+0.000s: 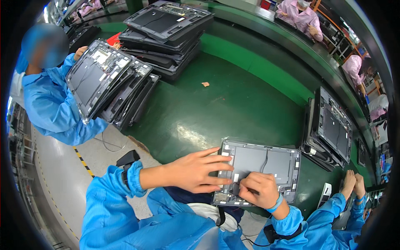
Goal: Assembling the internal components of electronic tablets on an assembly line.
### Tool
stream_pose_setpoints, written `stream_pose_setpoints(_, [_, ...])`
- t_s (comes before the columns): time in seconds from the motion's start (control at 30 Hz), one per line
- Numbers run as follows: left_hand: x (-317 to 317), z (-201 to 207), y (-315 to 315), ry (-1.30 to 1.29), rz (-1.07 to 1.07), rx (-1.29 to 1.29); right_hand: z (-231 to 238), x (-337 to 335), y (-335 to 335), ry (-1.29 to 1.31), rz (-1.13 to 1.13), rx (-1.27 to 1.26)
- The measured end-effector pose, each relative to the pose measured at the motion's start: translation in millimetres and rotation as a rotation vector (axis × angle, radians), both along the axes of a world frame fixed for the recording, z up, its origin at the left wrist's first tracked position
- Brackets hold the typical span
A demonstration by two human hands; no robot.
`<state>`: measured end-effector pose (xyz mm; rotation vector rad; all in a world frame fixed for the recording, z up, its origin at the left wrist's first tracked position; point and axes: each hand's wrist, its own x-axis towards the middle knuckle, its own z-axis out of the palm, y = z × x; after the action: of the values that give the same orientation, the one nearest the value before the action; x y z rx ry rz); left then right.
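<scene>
An opened laptop chassis (271, 162) lies in front of me at the table's near edge, its inside facing up. It shows a flat dark battery, a black cable and small white labels. My left hand (200, 171) reaches over its left edge with fingers spread, the fingertips resting on the frame. Over the chassis's near part, my right hand (260, 189) is closed, its fingers curled and pinched together. A small dark shape shows by those fingertips, but I cannot make out what they hold.
Tall stacks of laptop chassis stand at the far left (166, 21) and left (100, 79), where a co-worker in blue (58, 104) grips one. Another stack (333, 129) stands right. A co-worker's hands (352, 183) are at lower right. A small orange scrap (205, 84) lies on the green table (250, 108).
</scene>
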<state>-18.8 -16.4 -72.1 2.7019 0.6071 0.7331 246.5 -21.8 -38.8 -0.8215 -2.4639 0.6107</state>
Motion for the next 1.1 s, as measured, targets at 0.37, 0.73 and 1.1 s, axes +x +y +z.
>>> stream_pose_setpoints(0.37, [0.6, 4.9, 0.6, 0.004, 0.028, -0.023, -2.4, 16.5, -7.6, 0.040, -0.164, -0.034])
stream_pose_setpoints(0.73, [-1.4, 2.1, -0.1, -0.014, 0.030, -0.055, -1.8, 11.9, -11.0, 0.020, -0.241, -0.024])
stream_pose_setpoints(1.1, [2.6, 5.9, 6.4, 0.030, 0.015, 0.058, -2.8, 15.6, -10.5, 0.040, -0.230, -0.023])
